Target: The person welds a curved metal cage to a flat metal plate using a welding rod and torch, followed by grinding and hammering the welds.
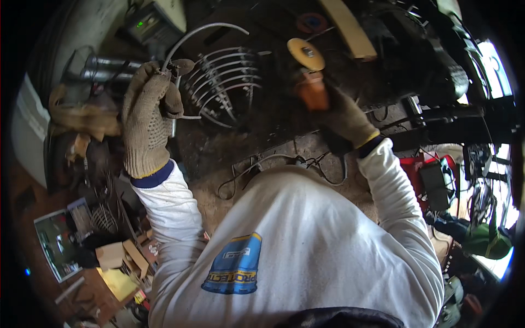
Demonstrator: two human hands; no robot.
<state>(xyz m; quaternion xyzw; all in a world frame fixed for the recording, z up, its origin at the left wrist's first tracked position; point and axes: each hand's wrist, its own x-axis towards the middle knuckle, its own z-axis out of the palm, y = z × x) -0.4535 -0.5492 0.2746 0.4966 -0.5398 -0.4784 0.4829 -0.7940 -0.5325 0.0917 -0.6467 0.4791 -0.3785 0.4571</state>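
A brown knitted work glove covers my left hand, whose fingers are closed round a bent grey metal rod. The rod arcs up and to the right above the hand. My right hand, also gloved, grips an orange angle grinder with a round yellow disc at its far end. Motion smears the grinder a little, and the disc is apart from the rod. Between the hands, on the dark worktop, lies a rib-like frame of curved metal rods joined by crosspieces.
A machine with a green lit display stands at the far left. A flat tan bar lies at the far right. Cables trail along the near edge. Cardboard pieces clutter the lower left; a red object is at right.
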